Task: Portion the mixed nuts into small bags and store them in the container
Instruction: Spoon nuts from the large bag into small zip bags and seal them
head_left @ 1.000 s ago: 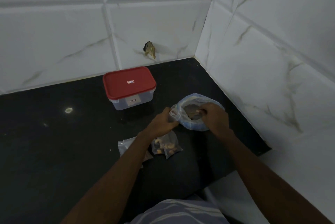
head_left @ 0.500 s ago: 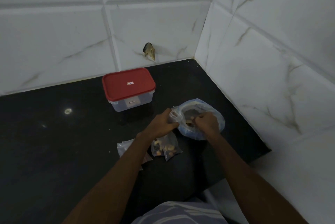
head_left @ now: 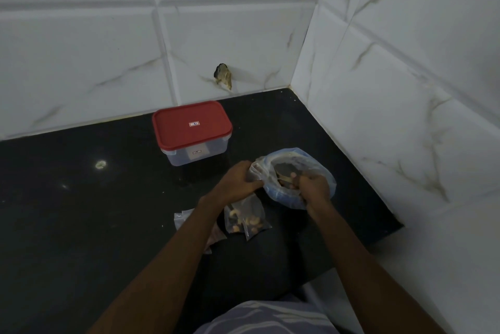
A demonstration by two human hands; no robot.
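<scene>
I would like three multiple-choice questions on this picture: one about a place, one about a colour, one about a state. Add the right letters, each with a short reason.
1. Where is the right hand?
A. against the wall
B. in the mouth of the big bag
C. flat on the counter

2. What colour is the lid of the container?
A. red
B. blue
C. green

3. How does the container stand?
A. open, lid beside it
B. closed, lid on
C. tipped on its side

Answers: 1 B, its curled fingers reach among the nuts inside; 2 A, plainly red; 3 B, the lid sits on the upright container.
</scene>
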